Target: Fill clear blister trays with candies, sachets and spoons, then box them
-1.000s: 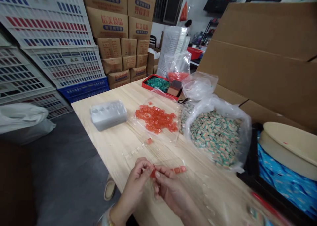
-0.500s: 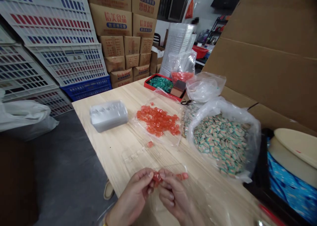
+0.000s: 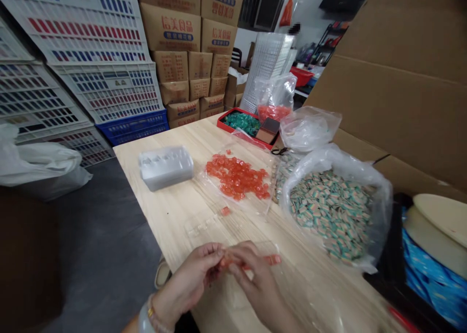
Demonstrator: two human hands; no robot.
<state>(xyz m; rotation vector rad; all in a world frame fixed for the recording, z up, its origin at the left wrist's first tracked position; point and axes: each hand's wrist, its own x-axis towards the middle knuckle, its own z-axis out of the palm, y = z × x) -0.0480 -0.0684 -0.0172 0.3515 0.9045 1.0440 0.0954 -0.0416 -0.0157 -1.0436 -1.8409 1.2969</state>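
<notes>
Low over the near part of the table, my two hands meet at small translucent red pieces, partly hidden by the fingers. My left hand pinches them between thumb and fingers. Against the same pieces, my right hand is closed, its thumb below and its fingers curled over the top. Behind and under the hands lies a clear plastic tray, with red pieces at its right end. One loose red cube rests beyond it. Farther off, a pile of red cubes is spread on a clear plastic sheet.
A stack of clear plastic trays stands at the left of the table. On the right sits a clear bag of small printed squares. A red tray of green pieces and cardboard are behind; crates stand left.
My right fingers have shifted from a fingertip pinch to curling over the red pieces, closer to my left hand. The view has moved slightly, so the scene sits a little farther right.
</notes>
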